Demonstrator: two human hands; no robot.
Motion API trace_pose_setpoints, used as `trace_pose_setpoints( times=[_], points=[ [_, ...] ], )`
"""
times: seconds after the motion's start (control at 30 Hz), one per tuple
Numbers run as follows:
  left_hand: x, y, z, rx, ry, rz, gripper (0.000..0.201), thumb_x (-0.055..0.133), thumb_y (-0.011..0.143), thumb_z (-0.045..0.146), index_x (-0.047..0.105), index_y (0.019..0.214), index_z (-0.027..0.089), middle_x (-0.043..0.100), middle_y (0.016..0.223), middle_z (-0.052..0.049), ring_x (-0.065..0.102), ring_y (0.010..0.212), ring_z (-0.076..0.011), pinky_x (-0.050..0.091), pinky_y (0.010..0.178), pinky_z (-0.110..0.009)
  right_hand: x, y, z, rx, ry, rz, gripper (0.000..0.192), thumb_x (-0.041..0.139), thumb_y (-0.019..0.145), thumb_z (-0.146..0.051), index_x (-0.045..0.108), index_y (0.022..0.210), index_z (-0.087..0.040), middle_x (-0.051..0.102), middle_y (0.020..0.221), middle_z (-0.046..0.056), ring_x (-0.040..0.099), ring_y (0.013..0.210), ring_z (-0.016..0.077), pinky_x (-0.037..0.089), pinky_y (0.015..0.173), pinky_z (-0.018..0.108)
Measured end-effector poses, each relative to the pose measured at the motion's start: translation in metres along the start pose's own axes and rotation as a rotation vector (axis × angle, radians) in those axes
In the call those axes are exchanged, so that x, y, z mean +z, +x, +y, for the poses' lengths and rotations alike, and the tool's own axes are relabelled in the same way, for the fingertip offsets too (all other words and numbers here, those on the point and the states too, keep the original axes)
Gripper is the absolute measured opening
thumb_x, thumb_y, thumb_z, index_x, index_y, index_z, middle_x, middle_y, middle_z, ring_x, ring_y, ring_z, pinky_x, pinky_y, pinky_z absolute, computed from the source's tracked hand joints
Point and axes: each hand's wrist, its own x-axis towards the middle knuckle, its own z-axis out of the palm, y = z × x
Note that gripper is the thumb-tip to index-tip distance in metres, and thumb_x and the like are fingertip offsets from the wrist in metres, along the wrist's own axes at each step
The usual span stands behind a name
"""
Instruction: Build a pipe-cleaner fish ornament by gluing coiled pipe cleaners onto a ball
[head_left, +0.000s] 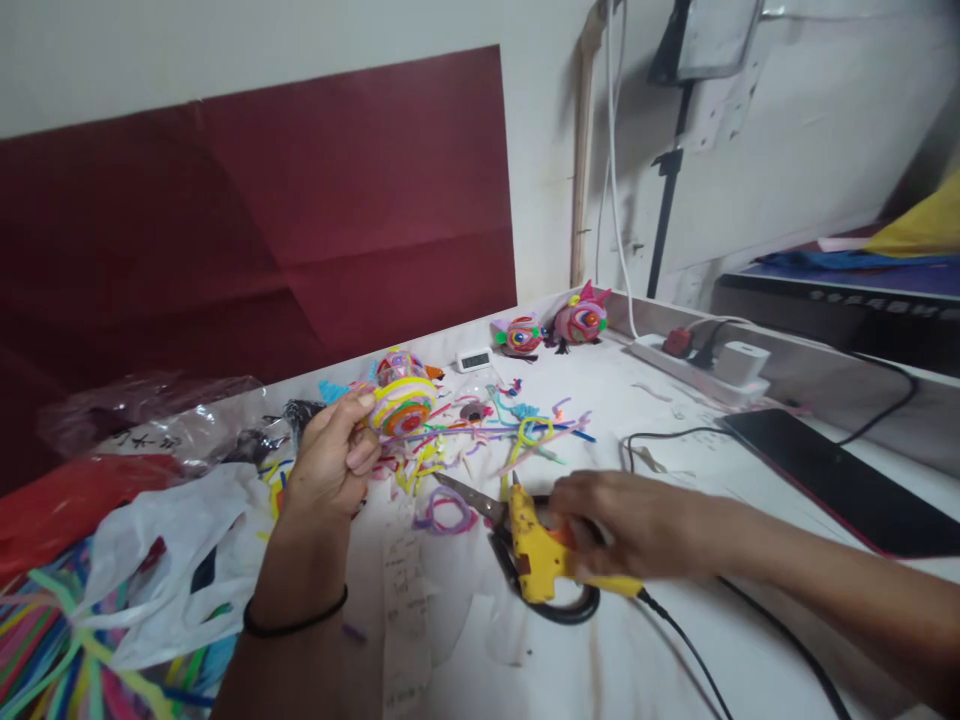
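Observation:
My left hand point(337, 445) pinches a round, coiled pipe-cleaner piece point(403, 408) in yellow, green, orange and pink, raised over the table. My right hand point(611, 520), blurred by motion, curls over the grip of a yellow hot glue gun point(531, 545); its fingertips are partly hidden. The gun's nozzle points away from me, and its black cord runs off toward the lower right. Beneath the gun are black-handled scissors point(564, 610), blades toward the left. A purple pipe-cleaner ring point(448, 510) lies beside the blades.
Scattered pipe-cleaner scraps point(532, 432) cover the middle. Two decorated round figures point(521, 335) stand at the back by a small digital display point(474, 360). A power strip point(701, 368) and a black phone-like slab point(840, 480) are right; pipe-cleaner bundles point(52, 640) and plastic bags point(180, 540) left.

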Motion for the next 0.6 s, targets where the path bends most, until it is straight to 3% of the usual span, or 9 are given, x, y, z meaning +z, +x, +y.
trace_pose_setpoints(
  times=[0.23,0.4,0.6],
  points=[
    [-0.002,-0.012,0.015,0.121,0.065,0.028,0.022,0.067,0.059,0.016,0.046,0.054,0.017,0.037,0.041,0.012,0.024,0.023,0.0019,0.016,0.024,-0.01,0.037,-0.015,-0.016,0.02,-0.077,0.034,0.041,0.058,0.069,-0.017,0.058,0.111,-0.015,0.064,0.105,0.014,0.06,0.094,0.0288,0.047,0.084,0.041],
    [-0.003,-0.013,0.015,0.133,0.12,0.059,0.015,0.067,0.059,0.019,0.053,0.06,0.016,0.036,0.037,0.012,0.024,0.023,0.0007,0.016,0.026,-0.011,0.049,-0.012,-0.008,0.076,-0.04,0.06,0.031,0.052,0.082,-0.028,0.06,0.111,-0.016,0.062,0.104,0.014,0.06,0.092,0.0287,0.051,0.081,0.043],
    [-0.006,-0.008,0.008,0.137,0.145,0.073,0.017,0.069,0.058,0.022,0.055,0.064,0.017,0.035,0.037,0.013,0.024,0.024,-0.0002,0.016,0.026,-0.012,0.054,-0.009,-0.015,0.06,-0.156,0.125,0.029,0.051,0.078,-0.021,0.063,0.103,-0.014,0.063,0.098,0.017,0.059,0.09,0.0329,0.051,0.082,0.051]
  ],
)
